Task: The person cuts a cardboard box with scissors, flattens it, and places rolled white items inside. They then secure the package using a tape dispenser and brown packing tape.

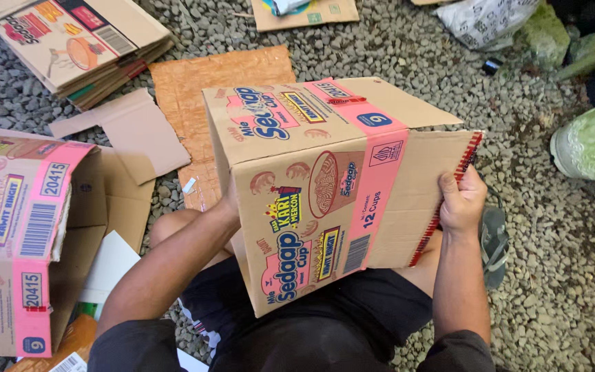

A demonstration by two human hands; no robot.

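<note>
A printed cardboard carton [311,186], brown with pink bands and a noodle-cup picture, rests tilted on my lap. My right hand [461,200] grips the edge of its open right-side flap, thumb on top. My left hand [228,201] is mostly hidden behind the carton's left side, pressed against it at the wrist. The carton's top flaps stand open toward the far side.
A second, similar open carton [18,241] lies at the left. A stack of flattened cartons [80,45] sits far left, loose cardboard sheets [215,83] lie on the gravel ahead. A green pot [590,141] and a sandal [494,238] are at the right.
</note>
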